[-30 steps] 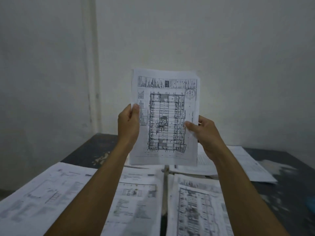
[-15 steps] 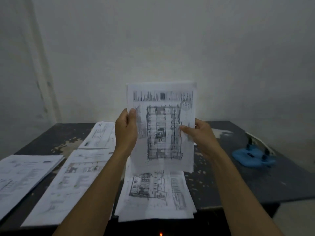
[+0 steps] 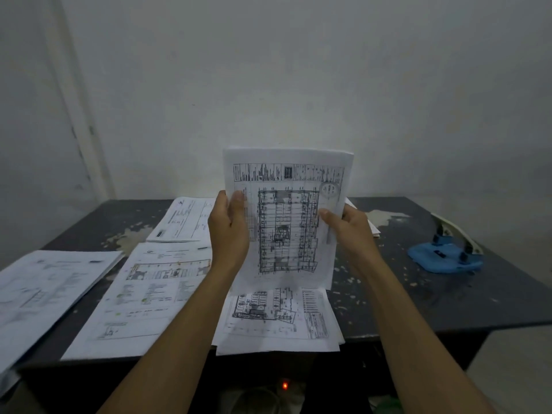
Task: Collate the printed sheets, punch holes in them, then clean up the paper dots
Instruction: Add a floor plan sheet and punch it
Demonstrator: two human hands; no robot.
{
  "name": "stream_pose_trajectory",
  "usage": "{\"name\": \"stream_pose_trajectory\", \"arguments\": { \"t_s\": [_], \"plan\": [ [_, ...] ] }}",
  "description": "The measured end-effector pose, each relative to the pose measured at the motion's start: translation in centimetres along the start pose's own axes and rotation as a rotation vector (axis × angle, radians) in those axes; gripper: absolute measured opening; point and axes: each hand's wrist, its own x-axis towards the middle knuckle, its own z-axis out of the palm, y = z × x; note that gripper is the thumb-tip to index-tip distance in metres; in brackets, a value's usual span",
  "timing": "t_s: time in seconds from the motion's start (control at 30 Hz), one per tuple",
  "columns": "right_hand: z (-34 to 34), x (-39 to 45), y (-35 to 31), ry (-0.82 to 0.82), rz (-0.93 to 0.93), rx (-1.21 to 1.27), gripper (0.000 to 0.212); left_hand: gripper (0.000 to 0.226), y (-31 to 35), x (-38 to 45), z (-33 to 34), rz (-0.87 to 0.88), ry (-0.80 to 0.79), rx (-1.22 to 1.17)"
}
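Note:
I hold a thin stack of printed sheets (image 3: 286, 216) upright above the dark table (image 3: 418, 300), floor-plan drawing facing me. My left hand (image 3: 228, 231) grips its left edge, thumb on the front. My right hand (image 3: 348, 231) grips the right edge, thumb across the print. Beneath the held stack lies another pile of drawings (image 3: 277, 318) at the table's front edge. A blue hole punch (image 3: 445, 255) sits at the right of the table, apart from both hands.
More printed piles lie on the table: one at the far left (image 3: 44, 291), one left of centre (image 3: 149, 294), one behind it (image 3: 186, 219). White walls close in behind. A small red light (image 3: 285, 385) glows below the table's front edge.
The view swung right and down, so the blue hole punch and the table's front edge came into sight. The held stack sits lower over the table. Both hands keep their grip.

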Motion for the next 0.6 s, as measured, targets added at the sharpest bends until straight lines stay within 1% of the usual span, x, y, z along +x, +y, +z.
{"name": "stream_pose_trajectory", "arguments": {
  "t_s": [0.13, 0.23, 0.37, 0.43, 0.53, 0.6],
  "plan": [
    [0.5, 0.1, -0.5, 0.07, -0.037, 0.046, 0.022, 0.03, 0.7, 0.5, 0.2, 0.051, 0.042, -0.027],
    [0.9, -0.4, 0.1, 0.083, -0.029, 0.034, 0.022, 0.027, 0.4, -0.2, 0.2, 0.015, 0.024, -0.032],
    [1.0, -0.3, 0.1, 0.125, -0.063, 0.019, 0.011, 0.031, 0.4, -0.1, 0.2, 0.035, 0.04, -0.022],
    [0.8, 0.0, -0.5, 0.145, -0.088, 0.032, 0.009, 0.029, 0.7, 0.0, 0.3, 0.052, 0.051, -0.003],
    [1.1, 0.0, -0.7, 0.13, -0.073, 0.006, 0.017, 0.021, 0.7, -0.4, 0.7, 0.037, 0.042, -0.028],
    [1.3, -0.2, -0.9, 0.127, -0.047, -0.02, 0.028, 0.021, 0.4, -0.5, 0.6, 0.029, 0.045, -0.042]
  ]
}}
